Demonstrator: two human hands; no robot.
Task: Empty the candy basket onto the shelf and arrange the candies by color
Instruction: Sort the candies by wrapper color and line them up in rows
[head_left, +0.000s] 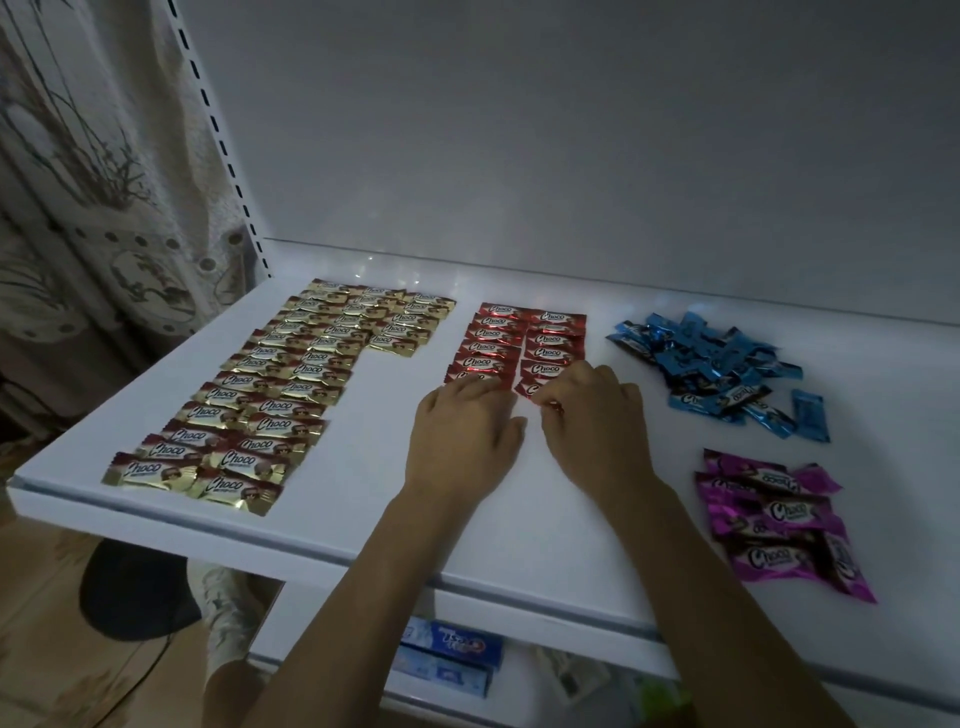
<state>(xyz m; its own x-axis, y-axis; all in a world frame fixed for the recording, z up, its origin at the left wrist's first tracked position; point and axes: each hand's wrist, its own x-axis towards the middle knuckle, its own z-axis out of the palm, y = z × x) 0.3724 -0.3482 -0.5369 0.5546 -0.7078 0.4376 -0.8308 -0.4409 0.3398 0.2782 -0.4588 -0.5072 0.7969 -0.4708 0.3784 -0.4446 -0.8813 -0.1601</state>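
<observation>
On the white shelf lie wrapped Choco candies sorted by colour. Gold candies fill neat rows at the left. Red candies form two short columns in the middle. A loose heap of blue candies lies at the back right, and a pile of purple candies sits at the front right. My left hand rests with straight fingers on the nearest red candy of the left column. My right hand pinches a red candy at the near end of the right column. No basket is in view.
A slotted shelf upright and a patterned curtain stand at the left. Below the shelf's front edge are toothpaste boxes on a lower shelf. A dark round object sits on the floor at the lower left.
</observation>
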